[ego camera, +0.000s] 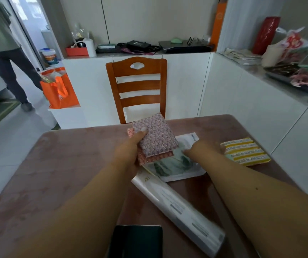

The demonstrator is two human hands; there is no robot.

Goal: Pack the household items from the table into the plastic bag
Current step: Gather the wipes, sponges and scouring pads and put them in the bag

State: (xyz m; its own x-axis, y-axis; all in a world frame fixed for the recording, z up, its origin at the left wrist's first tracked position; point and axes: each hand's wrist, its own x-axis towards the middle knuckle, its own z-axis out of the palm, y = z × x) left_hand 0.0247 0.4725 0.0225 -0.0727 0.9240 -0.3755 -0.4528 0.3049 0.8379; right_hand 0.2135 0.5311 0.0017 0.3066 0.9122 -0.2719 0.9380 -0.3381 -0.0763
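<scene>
My left hand (130, 148) grips a stack of pink scrubbing pads (156, 139), lifted a little above the table (60, 164). My right hand (198, 151) rests on a flat white and grey-green packet (175, 164) lying beneath the pads; its fingers pinch the packet's edge. A long white roll in clear wrapping (177, 207) lies diagonally in front of me, its far end under the packet. A yellow and white striped pack (245, 151) sits on the table to the right of my right hand.
A dark flat object (136, 241) lies at the table's near edge. A wooden chair (136, 88) stands behind the table. An orange bag (60, 90) sits on a low white ledge at left, with a person (6, 53) walking past. A cluttered counter (288, 71) runs along the right.
</scene>
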